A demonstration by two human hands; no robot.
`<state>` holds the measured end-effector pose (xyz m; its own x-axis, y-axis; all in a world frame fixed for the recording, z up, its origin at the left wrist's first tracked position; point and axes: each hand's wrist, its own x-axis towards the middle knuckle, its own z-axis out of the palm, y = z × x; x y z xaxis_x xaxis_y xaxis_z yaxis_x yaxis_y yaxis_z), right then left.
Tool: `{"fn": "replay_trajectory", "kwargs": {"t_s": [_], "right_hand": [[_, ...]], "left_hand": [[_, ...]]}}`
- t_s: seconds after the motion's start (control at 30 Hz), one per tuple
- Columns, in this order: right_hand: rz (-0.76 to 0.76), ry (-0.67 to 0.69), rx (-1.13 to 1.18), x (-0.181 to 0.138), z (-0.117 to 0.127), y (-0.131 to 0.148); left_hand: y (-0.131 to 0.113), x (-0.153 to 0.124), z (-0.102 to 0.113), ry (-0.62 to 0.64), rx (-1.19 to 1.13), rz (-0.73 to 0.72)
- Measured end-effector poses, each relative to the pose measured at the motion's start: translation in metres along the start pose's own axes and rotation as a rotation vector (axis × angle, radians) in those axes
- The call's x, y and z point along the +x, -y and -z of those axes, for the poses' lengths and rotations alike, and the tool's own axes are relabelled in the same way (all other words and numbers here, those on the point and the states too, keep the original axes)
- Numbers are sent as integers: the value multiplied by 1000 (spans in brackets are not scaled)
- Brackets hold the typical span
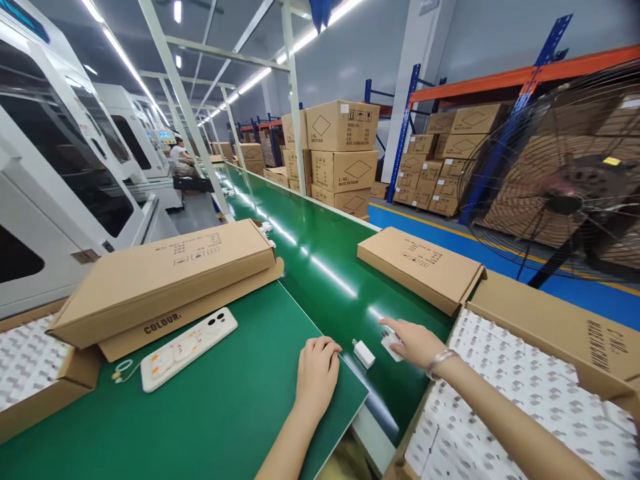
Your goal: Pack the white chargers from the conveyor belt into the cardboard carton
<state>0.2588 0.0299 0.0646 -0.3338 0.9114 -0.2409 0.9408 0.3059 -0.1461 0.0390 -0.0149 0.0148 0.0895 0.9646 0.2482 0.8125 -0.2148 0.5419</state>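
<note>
White piece [389, 345] half hidden under right hand [415, 343].

Printed markings on factory cartons

"COLOUR:" marks the near-left flat box [165, 320]; "MADE IN CHINA" marks the far stacked cartons [344, 157].

Glossy green belt [320, 267], matt cardboard box [417, 267], white plastic plug [363, 353].

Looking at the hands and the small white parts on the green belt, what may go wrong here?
1. The small white charger block lies loose on the shiny green conveyor belt, apart from the left hand; it may drift out of reach.
2. The right hand covers another small white piece near the belt edge; it may slip off.
</note>
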Motion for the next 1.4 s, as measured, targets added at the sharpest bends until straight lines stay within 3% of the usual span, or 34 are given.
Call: {"fn": "replay_trajectory", "kwargs": {"t_s": [0.23,0.47,0.63,0.8,0.93,1.03,1.23,1.4], "right_hand": [[-107,106,72,31,-23,18],[-141,99,132,24,-36,51],[-122,129,363,17,-29,41],[-62,175,816,-24,-2,17],[-154,156,1677,-79,8,20],[-270,118,2018,-110,10,30],[-509,106,2117,-142,11,35],[-449,55,2013,-161,21,14]], "left_hand": [[7,0,-3,-5,-7,-49],[9,0,-2,-4,-10,-63],[10,-2,-2,-6,-28,-67],[11,-2,-4,-8,-38,-53],[10,-1,-5,-10,-38,-52],[10,-1,-5,-12,-29,-52],[14,0,-7,-10,4,-71],[17,0,-9,-4,32,-106]]}}
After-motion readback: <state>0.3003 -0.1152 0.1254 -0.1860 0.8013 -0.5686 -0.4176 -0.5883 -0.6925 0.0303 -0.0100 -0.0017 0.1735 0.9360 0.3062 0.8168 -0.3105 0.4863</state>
